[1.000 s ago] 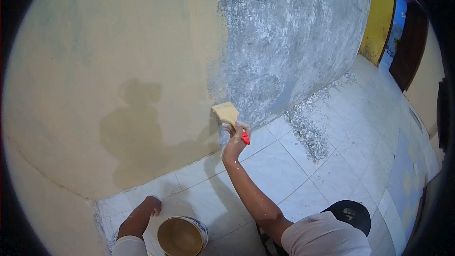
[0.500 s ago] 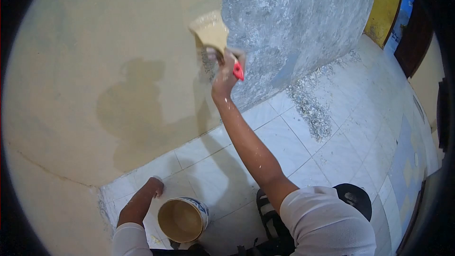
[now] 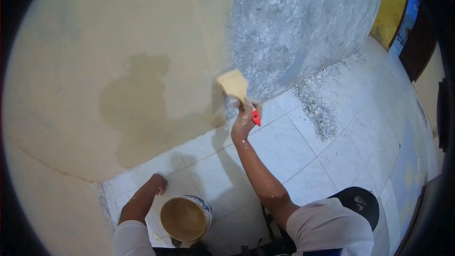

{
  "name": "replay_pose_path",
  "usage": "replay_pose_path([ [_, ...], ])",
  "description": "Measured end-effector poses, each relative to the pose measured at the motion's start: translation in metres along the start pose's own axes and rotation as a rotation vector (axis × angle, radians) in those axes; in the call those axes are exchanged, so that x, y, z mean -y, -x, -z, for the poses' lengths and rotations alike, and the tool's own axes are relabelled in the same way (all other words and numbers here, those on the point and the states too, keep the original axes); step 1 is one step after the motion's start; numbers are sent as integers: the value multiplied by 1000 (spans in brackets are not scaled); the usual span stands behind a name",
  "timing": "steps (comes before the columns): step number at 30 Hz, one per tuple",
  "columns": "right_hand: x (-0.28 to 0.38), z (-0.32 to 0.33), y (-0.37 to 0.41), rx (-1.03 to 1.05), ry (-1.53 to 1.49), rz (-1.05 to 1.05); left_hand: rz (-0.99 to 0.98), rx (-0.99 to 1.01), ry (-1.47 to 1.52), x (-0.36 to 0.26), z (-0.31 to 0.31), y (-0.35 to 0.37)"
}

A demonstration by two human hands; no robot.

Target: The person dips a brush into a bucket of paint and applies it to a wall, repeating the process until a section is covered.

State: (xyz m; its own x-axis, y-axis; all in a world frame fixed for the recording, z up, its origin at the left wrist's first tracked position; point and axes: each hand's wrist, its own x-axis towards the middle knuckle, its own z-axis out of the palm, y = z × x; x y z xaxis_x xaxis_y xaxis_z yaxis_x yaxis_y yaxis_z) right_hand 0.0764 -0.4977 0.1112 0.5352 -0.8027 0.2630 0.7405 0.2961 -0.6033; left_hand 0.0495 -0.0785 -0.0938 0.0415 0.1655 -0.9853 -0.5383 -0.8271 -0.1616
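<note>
My right hand (image 3: 245, 115) is closed around the handle of a wide paintbrush (image 3: 233, 84), whose red handle end sticks out behind the fingers. The brush head is coated in cream paint and is at the wall, near the lower end of the border between the cream-painted part (image 3: 71, 80) and the bare grey part (image 3: 275, 33). My left hand (image 3: 160, 183) hangs over the floor with its fingers curled and nothing visible in them. Just beside it stands a round paint bucket (image 3: 186, 218) with cream-coated inner walls.
White floor tiles (image 3: 284, 149) run along the foot of the wall. Grey flakes (image 3: 318, 114) lie scattered on them to the right. A yellow wall section (image 3: 389, 12) and a brown door (image 3: 417, 42) are at the far right.
My right hand has brought the paintbrush down along the wall and slightly right, from higher up to near the floor. My left hand and the bucket stay nearly where they were.
</note>
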Motion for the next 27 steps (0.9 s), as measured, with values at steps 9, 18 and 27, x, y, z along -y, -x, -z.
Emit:
replay_pose_path([
  [9,101,-161,-97,286,-380,234,-35,76,5,3,4,-16],
  [18,-38,-8,-37,146,197,211,-39,73,-132,-7,7,-13],
  [27,-70,88,44,-139,372,-196,13,-95,-96,-12,2,2],
])
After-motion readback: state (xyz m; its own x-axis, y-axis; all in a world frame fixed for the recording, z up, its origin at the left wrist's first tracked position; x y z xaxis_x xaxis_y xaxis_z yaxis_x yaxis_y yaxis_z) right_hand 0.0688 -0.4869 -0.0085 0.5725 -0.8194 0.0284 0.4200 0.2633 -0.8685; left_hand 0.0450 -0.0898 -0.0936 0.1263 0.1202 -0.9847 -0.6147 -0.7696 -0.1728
